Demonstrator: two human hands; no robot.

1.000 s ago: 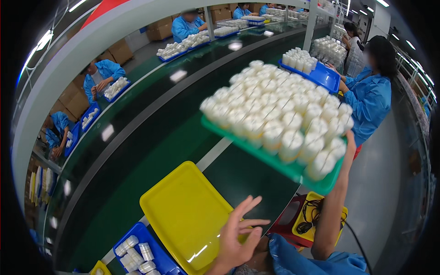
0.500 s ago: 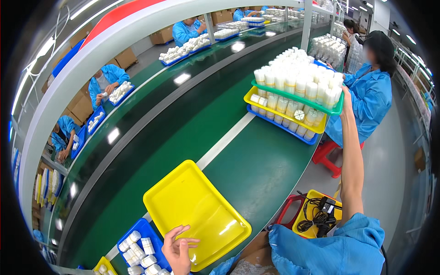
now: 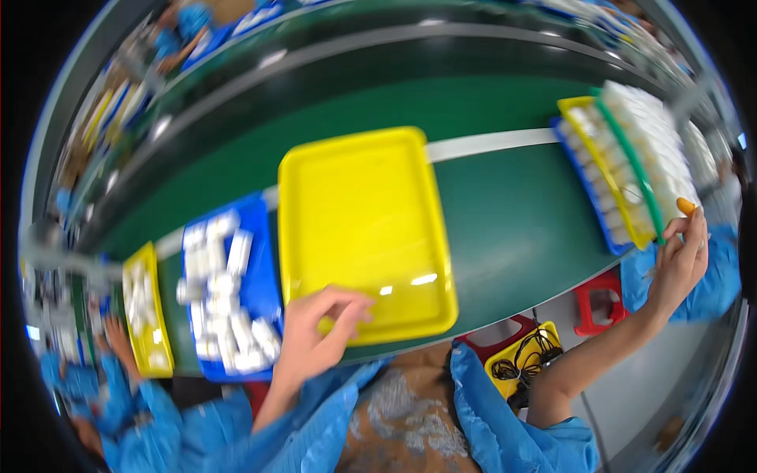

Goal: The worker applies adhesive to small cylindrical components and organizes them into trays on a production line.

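Note:
My left hand point(image 3: 323, 331) hovers over the near left corner of a bare yellow tray point(image 3: 363, 221), fingers loosely bent, thumb apart, nothing in it. Beside that tray lies a blue tray point(image 3: 264, 276) with several short white rolls point(image 3: 225, 292) in it. My right hand point(image 3: 682, 256) reaches out to the near end of a green tray point(image 3: 631, 169), fingers apart. A small orange piece point(image 3: 686, 206), perhaps a finger cover, shows at one fingertip. The green tray, packed with upright white rolls point(image 3: 650, 138), sits on a filled yellow tray point(image 3: 603, 158) and a blue one point(image 3: 587, 181).
A smaller yellow tray point(image 3: 150, 315) with white pieces lies farther left, near a co-worker's hand point(image 3: 118, 339). Below the green table point(image 3: 512, 229) are a yellow bin point(image 3: 520, 359) of black cables and a red stool point(image 3: 599, 303). Another person's blue sleeve point(image 3: 717, 276) is beyond the stack.
My view has turned, bringing the blue tray and left-hand co-worker further in. My right hand's fingers now show at the green tray's end. My left hand stays by the bare yellow tray.

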